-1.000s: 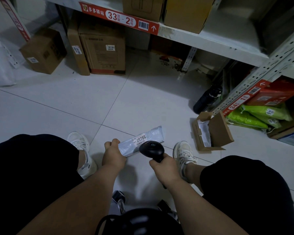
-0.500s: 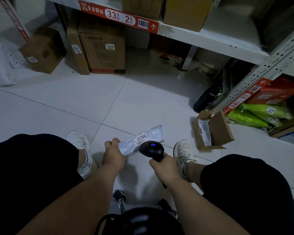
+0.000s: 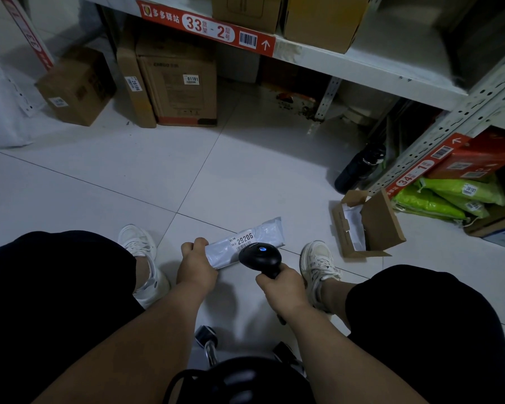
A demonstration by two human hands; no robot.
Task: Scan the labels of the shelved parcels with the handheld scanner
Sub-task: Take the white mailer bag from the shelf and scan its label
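My left hand grips the white parcel low over the floor. My right hand is wrapped around the scanner, aimed at its label. Its blue light glows, maybe mid-scan. Shelf boxes still wait.

Left hand grips parcel; right hand aims scanner.
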